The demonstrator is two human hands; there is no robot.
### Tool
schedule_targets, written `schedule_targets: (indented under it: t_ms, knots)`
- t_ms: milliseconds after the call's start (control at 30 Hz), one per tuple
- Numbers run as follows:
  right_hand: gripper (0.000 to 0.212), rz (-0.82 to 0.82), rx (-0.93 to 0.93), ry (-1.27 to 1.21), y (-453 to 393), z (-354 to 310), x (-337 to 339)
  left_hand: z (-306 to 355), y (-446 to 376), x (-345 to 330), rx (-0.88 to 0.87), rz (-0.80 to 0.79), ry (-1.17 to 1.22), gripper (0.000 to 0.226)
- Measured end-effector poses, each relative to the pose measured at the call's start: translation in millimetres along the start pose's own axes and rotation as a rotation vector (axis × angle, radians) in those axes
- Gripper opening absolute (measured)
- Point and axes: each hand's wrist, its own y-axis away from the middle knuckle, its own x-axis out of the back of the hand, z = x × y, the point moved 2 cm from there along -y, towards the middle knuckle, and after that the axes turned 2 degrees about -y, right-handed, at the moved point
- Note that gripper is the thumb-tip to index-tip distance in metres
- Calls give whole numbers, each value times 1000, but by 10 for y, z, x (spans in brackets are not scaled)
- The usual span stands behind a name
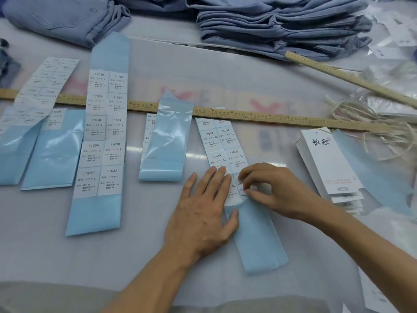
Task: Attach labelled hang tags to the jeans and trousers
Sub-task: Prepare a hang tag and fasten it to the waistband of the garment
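Observation:
A strip of white XL size stickers [222,143] on pale blue backing paper [259,240] lies on the table in front of me. My left hand [203,213] lies flat on the strip with straight fingers, holding it down. My right hand [275,188] has its fingertips curled at the lowest sticker on the strip, pinching its edge. A stack of white hang tags [327,161] with black characters sits just to the right. Folded blue trousers [277,26] are piled at the back.
More sticker strips, one marked L [101,141], and bare blue backing sheets [167,141] lie to the left. A long wooden ruler [259,117] crosses the table, a second ruler [352,80] lies at the right. A bundle of pale strings [370,123] sits beyond the tags.

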Motion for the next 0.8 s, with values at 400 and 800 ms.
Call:
schedule_targets:
  t_ms: [400,800]
  knots:
    - [8,78,102,47,94,24,-9,-13,0,-13,-6,28,-1,73]
    - [12,824,-285,-636,647,-153,911,-39,9,-33,-31,96,89,74]
